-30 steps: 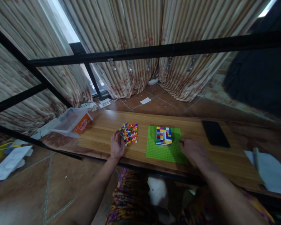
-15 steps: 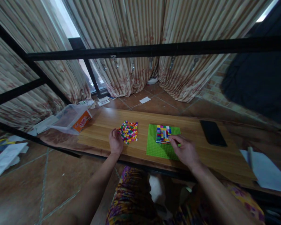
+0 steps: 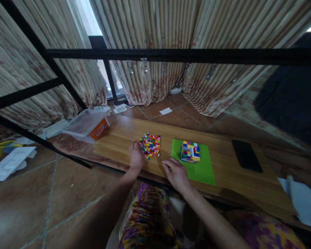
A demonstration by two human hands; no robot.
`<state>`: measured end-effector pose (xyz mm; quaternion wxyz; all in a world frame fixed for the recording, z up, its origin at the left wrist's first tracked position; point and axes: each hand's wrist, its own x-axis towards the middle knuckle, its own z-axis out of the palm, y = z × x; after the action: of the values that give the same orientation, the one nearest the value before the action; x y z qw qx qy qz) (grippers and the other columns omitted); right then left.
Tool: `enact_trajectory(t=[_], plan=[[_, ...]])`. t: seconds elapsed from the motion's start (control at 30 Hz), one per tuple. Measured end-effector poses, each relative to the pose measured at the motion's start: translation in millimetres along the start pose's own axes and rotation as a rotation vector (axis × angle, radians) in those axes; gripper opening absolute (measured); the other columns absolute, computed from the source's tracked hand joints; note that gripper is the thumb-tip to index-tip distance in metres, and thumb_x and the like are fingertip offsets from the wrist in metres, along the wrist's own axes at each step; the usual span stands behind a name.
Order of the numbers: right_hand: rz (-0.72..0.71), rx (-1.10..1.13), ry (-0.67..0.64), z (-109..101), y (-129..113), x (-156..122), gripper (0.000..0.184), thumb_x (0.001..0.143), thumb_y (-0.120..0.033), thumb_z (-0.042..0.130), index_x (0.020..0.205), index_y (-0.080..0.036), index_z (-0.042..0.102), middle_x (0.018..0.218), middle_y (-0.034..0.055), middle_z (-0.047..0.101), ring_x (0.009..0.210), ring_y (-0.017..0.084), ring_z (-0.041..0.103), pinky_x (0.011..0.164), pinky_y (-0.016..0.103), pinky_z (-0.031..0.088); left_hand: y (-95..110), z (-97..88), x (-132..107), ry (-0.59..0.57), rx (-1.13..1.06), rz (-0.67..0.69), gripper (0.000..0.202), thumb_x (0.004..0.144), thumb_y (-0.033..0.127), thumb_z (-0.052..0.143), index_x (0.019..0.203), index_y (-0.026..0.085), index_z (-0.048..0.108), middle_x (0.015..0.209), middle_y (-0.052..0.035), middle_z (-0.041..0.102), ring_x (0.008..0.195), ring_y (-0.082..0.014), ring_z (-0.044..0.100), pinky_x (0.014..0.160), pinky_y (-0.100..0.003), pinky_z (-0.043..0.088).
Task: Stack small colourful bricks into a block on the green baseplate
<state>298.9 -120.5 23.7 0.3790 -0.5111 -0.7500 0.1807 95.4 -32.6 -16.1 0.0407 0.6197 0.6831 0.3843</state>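
Note:
A pile of small coloured bricks lies on the wooden table. My left hand rests at the pile's left edge, fingers curled against the bricks. To the right lies a green baseplate carrying a multicoloured block of stacked bricks. My right hand sits at the baseplate's near left corner, fingers curled down on the table; I cannot make out anything in it.
A clear plastic box with an orange label stands at the table's left end. A black phone lies to the right, and white paper at the far right. Black metal bars cross in front of curtains.
My right hand has moved left, from beside the stacked bricks to the baseplate's near left corner. My left hand stays at the pile. The view has shifted.

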Motion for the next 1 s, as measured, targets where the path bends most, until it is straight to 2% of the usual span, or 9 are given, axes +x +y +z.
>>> enact_trajectory(t=[0.2,0.37,0.53,0.8,0.9,0.97,1.0], plan=[[0.083,-0.086,-0.06,51,-15,27,0.017,0.089,-0.018,0.058,0.098,-0.024,0.072,0.098,0.0044,0.068,0.097,0.021,0.062,0.087,0.031,0.047,2,-1.2,-2,-0.009,0.019,-0.005,0.042,0.078,0.001,0.042,0.114,0.014,0.059,0.116,-0.0157,0.063,0.115,-0.0285,0.056,0.104,-0.044,0.045],[0.102,-0.235,-0.121,66,-19,37,0.013,0.089,-0.024,0.061,0.098,-0.025,0.071,0.1,0.0057,0.066,0.1,0.023,0.058,0.088,0.033,0.044,2,-1.5,-2,0.002,-0.015,0.006,0.042,0.079,0.003,0.042,0.115,0.015,0.059,0.116,-0.0151,0.063,0.114,-0.0271,0.057,0.104,-0.044,0.045],[0.11,-0.334,-0.157,64,-22,38,0.014,0.094,-0.027,0.055,0.096,-0.023,0.069,0.1,0.0075,0.066,0.098,0.024,0.058,0.086,0.034,0.044,0,-2.2,-2,0.016,-0.066,0.013,0.041,0.079,0.003,0.042,0.115,0.015,0.059,0.117,-0.0155,0.062,0.114,-0.0275,0.057,0.103,-0.045,0.046],[0.162,-0.396,-0.224,55,-30,40,0.023,0.092,-0.011,0.047,0.1,-0.019,0.068,0.103,0.0123,0.067,0.103,0.026,0.059,0.09,0.037,0.047,-2,-4.5,3,0.034,-0.134,0.041,0.035,0.078,0.007,0.043,0.108,0.015,0.06,0.114,-0.0163,0.063,0.111,-0.0284,0.058,0.102,-0.048,0.046],[0.2,-0.257,-0.114,46,-33,32,0.028,0.09,-0.009,0.045,0.104,-0.019,0.067,0.105,0.0108,0.068,0.103,0.024,0.061,0.092,0.036,0.048,5,-16.4,2,0.066,-0.205,0.05,0.028,0.084,0.017,0.045,0.108,0.015,0.061,0.116,-0.0174,0.063,0.115,-0.0283,0.057,0.104,-0.048,0.045],[0.235,-0.087,0.015,36,-36,21,0.03,0.091,-0.01,0.045,0.109,-0.02,0.066,0.107,0.0087,0.069,0.102,0.022,0.063,0.092,0.034,0.049,16,-30.1,-7,0.093,-0.288,0.042,0.027,0.087,0.028,0.05,0.108,0.017,0.061,0.118,-0.0161,0.063,0.118,-0.0279,0.056,0.105,-0.046,0.044],[0.264,0.005,0.076,30,-38,13,0.03,0.091,-0.011,0.045,0.111,-0.021,0.065,0.106,0.0075,0.07,0.1,0.021,0.065,0.091,0.034,0.05,24,-38.1,-16,0.066,-0.34,0.008,0.028,0.088,0.034,0.051,0.108,0.018,0.062,0.116,-0.0145,0.064,0.116,-0.027,0.057,0.104,-0.043,0.044]])
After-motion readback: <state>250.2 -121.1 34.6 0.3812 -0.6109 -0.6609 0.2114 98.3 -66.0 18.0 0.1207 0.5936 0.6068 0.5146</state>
